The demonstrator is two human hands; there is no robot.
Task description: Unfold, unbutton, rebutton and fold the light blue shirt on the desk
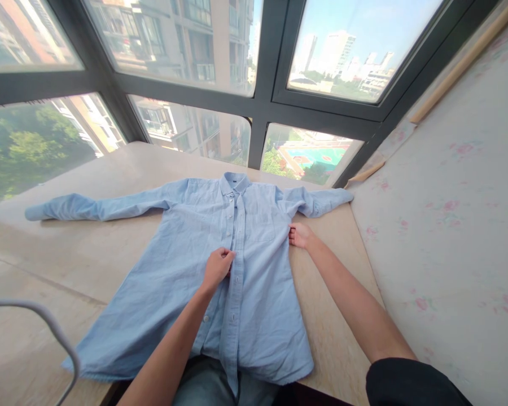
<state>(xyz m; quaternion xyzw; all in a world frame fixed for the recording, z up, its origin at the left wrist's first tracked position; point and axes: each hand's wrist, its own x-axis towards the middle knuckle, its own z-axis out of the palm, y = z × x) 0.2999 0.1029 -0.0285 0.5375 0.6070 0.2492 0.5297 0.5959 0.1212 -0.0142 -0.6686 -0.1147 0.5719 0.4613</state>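
A light blue button-up shirt (262, 282) lies front side up, its collar toward the windows and both sleeves stretched out to the sides. The front is unbuttoned at least along the middle and lower part. My left hand (219, 266) is closed at the front opening, pinching the edge of the button placket about halfway down. Just below the right sleeve, my right hand (300, 234) has its fingers curled at the shirt's side edge, the fingertips partly hidden against the cloth.
The shirt rests on a pale stone windowsill (330, 293). Dark window frames (186, 100) rise behind it. A flowered wall (440, 242) borders the right side. At the lower left, a grey curved tube or cable (46, 316) stands in front of the sill.
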